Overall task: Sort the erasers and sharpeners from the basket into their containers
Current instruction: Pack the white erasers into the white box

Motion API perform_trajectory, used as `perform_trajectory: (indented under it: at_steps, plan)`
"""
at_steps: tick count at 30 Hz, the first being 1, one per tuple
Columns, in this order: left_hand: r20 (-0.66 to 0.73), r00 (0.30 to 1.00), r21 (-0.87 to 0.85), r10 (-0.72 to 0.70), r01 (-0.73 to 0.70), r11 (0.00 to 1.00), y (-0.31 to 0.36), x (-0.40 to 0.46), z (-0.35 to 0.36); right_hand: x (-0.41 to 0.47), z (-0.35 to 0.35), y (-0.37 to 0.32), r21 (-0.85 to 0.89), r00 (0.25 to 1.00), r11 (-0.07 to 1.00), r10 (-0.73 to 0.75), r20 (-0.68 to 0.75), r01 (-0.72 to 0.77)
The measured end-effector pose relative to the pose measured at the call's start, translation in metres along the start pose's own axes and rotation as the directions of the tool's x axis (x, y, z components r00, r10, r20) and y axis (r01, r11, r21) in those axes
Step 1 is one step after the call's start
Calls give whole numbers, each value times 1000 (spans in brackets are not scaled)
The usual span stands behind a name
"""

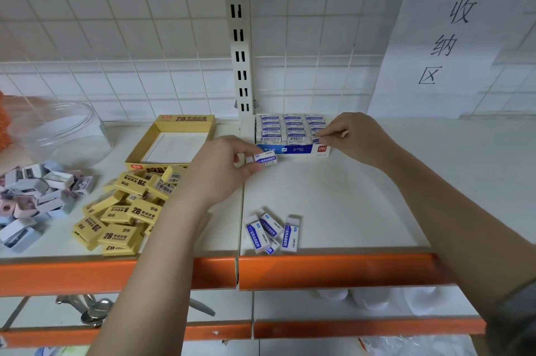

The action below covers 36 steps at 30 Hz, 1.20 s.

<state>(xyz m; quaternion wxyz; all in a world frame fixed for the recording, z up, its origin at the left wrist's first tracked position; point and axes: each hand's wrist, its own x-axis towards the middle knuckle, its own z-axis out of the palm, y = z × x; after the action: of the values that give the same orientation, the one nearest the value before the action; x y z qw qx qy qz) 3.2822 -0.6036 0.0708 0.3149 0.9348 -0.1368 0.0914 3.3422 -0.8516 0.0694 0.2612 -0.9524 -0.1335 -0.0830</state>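
Landmark: blue-and-white display box [293, 149], at back of white shelf [377, 196], against slotted upright [240, 45]. Nearly full; rows of white erasers [290, 126] packed label-up.

Left hand [220, 173]: just left of box front. Grip closed in a pinch, thumb and fingers curled round one white "ERASER" eraser [265, 159], held level, touching or nearly touching the box's front edge; cannot tell which.

Right hand [352, 135]: at box's right front corner. Grip closed to a fingertip pinch on another eraser [316, 139] at the front row, right end. Mostly hidden by fingertips; seated or not, cannot tell.

Loose white erasers [271, 232]: small cluster well in front of box, near orange shelf edge [319, 268]; four or five, some overlapping.

Yellow box [171, 142]: just left of landmark, open, nothing visible inside. Yellow 2B erasers [124, 216] heaped in front of it and to the left.

Sharpeners [34, 196]: pile far left of landmark, pastel and white. Clear jar [61, 132] lying behind them.

Paper sign [441, 42] with three handwritten characters on grid wall, right of and above box.
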Motion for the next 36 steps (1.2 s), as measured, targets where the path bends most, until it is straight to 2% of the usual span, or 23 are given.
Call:
perform_trajectory:
  at_steps: [4, 8, 12, 14, 23, 28, 36]
  plan:
    - [-10, 1000, 23, 7, -7, 1000, 6, 22, -1, -2, 1, 0, 1, 999, 1000, 27, -34, -27]
    - [-27, 1000, 62, -10, 11, 998, 11, 39, 3, -8, 7, -3, -136, 995, 990, -37, -96, 24]
    - [2, 1000, 114, 5, -5, 994, 14, 47, 8, -19, 6, -8, -401, 994, 911, -107, 4, 100]
    - [12, 1000, 111, 7, -8, 994, 15, 50, 10, -23, 5, -10, -450, 993, 885, -116, 35, 119]
    - [78, 997, 128, -20, 10, 992, 25, 62, 19, -28, 0, -7, -118, 999, 993, -1, -52, -5]
    - [120, 992, 49, 29, -36, 998, 23, 69, 28, -29, 3, -1, -65, 998, 998, 10, -62, -14]
    - [149, 982, 101, 114, -130, 986, 22, 63, 29, -28, 6, -2, -54, 999, 998, 20, -50, -23]
